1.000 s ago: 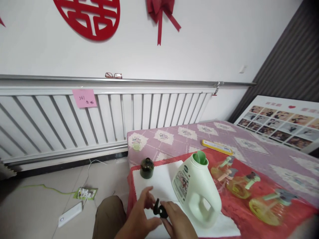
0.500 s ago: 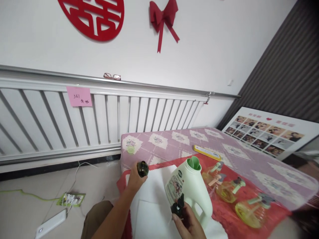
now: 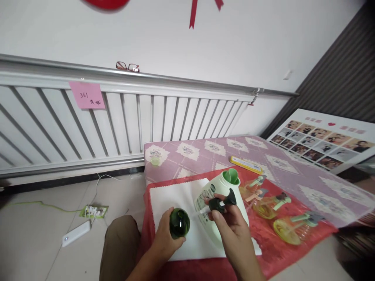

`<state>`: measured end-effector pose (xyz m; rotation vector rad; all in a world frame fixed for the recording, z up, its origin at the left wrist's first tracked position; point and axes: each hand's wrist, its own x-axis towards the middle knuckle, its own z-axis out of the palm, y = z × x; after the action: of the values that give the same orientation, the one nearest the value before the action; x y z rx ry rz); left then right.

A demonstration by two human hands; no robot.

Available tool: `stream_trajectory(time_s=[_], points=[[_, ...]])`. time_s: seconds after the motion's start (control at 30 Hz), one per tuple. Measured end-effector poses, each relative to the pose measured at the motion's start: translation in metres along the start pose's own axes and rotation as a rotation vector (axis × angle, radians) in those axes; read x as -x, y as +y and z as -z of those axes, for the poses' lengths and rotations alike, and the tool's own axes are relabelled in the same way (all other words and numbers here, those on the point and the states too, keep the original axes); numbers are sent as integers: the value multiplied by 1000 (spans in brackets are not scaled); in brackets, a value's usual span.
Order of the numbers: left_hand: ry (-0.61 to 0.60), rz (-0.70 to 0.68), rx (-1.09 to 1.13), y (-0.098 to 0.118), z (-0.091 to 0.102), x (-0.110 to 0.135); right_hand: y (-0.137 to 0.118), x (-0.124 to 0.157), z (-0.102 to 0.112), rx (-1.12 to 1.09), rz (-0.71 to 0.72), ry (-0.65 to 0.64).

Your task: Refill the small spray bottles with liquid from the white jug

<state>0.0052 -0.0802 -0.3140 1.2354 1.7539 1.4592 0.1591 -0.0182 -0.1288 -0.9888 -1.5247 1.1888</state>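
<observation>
My left hand (image 3: 166, 238) is wrapped round a dark green bottle (image 3: 179, 223), its rounded end turned toward me. In my right hand (image 3: 231, 226) is a dark green pump head (image 3: 220, 202), gripped near its collar. A pale dip tube points left from the pump toward the bottle, apart from it or just touching; I cannot tell which. Right behind my right hand stands a large pale green detergent jug (image 3: 218, 183) with a green spout in its uncapped mouth. White paper or cloth (image 3: 166, 195) lies under the jug and both hands.
Several clear spray bottles with yellow liquid (image 3: 288, 231) lie on the red cloth (image 3: 263, 253) at right. Behind them is a yellow-edged box (image 3: 246, 165); a pale green cap (image 3: 155, 161) sits at the far left corner. A radiator (image 3: 164, 117) runs behind. A power strip (image 3: 94, 211) is on the floor.
My left hand brought the bottle nearer and to the right. My right hand raised the pump head and turned it so its tube points left, toward the bottle. The camera view tilted down.
</observation>
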Motion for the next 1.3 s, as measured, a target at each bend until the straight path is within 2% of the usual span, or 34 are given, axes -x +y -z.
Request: stream_trajectory(time_s=[0.1, 0.2, 0.47, 0.57, 0.67, 0.8, 1.03, 1.17, 1.3], points=[[-15, -94, -54, -11, -2, 4, 3, -4, -9, 16, 2, -43], [-4, -148, -87, -17, -1, 5, 17, -5, -17, 57, 10, -70], [-26, -142, -77, -17, -3, 6, 62, 1, -33, 157, -38, -157], [-36, -154, -82, -16, -3, 6, 77, 3, -34, 246, -39, -211], [-40, -159, -84, -14, -2, 5, 88, 3, -32, 244, -55, -257], [-50, -154, -81, -8, 0, 4, 89, 2, -28, 220, -61, -307], [-60, -179, -105, -8, 0, 2, 75, -1, -33, 397, 64, -335], [-45, -181, -119, -11, -2, 3, 85, -1, -37, 423, 57, -372], [-35, -167, -128, -9, -1, 3, 94, 1, -34, 438, 129, -379]])
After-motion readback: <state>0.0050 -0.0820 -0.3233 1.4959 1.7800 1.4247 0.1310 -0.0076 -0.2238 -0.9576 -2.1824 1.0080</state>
